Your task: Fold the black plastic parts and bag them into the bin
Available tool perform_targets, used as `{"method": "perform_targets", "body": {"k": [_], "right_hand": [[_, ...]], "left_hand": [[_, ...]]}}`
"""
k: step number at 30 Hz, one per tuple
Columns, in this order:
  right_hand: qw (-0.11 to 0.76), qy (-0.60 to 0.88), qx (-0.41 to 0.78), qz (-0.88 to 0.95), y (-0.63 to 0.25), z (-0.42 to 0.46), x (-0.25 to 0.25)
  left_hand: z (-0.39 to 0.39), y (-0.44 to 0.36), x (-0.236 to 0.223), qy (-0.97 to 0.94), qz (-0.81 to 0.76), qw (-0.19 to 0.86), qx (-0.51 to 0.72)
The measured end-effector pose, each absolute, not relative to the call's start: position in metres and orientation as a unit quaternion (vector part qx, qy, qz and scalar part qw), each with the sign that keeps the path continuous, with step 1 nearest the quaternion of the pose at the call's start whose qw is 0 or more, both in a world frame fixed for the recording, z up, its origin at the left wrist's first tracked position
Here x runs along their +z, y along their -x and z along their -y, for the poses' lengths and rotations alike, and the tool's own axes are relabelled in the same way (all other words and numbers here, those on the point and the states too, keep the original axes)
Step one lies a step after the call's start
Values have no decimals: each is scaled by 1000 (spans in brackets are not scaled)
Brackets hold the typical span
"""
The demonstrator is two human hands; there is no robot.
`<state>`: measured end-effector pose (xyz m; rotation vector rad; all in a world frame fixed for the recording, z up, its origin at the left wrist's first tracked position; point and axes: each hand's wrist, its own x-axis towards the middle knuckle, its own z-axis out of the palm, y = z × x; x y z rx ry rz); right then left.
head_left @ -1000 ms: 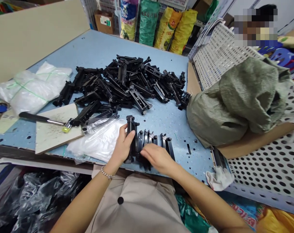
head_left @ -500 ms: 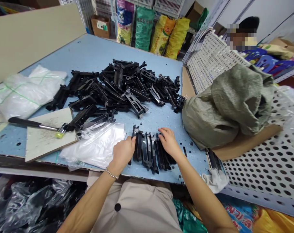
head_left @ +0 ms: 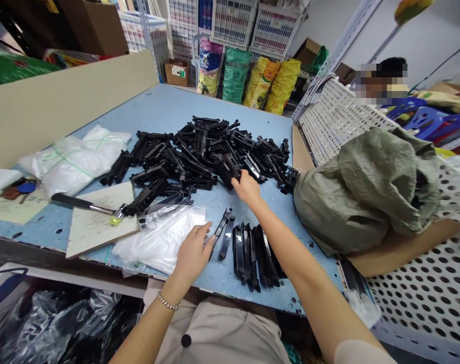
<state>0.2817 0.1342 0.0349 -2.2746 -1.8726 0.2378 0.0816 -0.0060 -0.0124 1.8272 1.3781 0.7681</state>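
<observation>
A heap of long black plastic parts (head_left: 192, 151) with slotted frames lies across the middle of the blue table. At the heap's near edge, my right hand (head_left: 248, 188) is closed on one black plastic part (head_left: 227, 169); its fingertips are partly hidden. My left hand (head_left: 194, 253) is open, fingers stretched and thumb apart, beside two loose black parts (head_left: 225, 237) that lean at a slant. Just right of these, a row of black parts (head_left: 247, 258) lies side by side near the front edge, partly covered by my right forearm.
Clear plastic bags (head_left: 169, 242) lie left of my left hand. A hammer (head_left: 82, 203) rests on a pale board (head_left: 101, 222). Tied plastic bags (head_left: 74, 156) are at the left. A grey-green sack (head_left: 359, 187) and a perforated white panel (head_left: 415, 273) bound the right side. A person is beyond it.
My right hand has left the row and reached forward to the heap, taking hold of a part. My left hand has opened and drawn slightly away; two parts now stand apart from the row.
</observation>
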Motion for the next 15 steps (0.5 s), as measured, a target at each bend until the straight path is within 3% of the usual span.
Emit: {"method": "perform_targets", "body": {"k": [4, 7, 11, 15], "right_hand": [[176, 731, 94, 652, -279, -69, 45], [223, 608, 116, 753, -263, -8, 50], [272, 514, 205, 787, -263, 25, 61], [256, 558, 112, 781, -275, 4, 66]], "left_hand": [[-10, -95, 2, -559, -468, 527, 436], [-20, -108, 16, -472, -430, 577, 509], [-16, -105, 28, -442, -435, 645, 447], [3, -101, 32, -445, -392, 708, 382]]}}
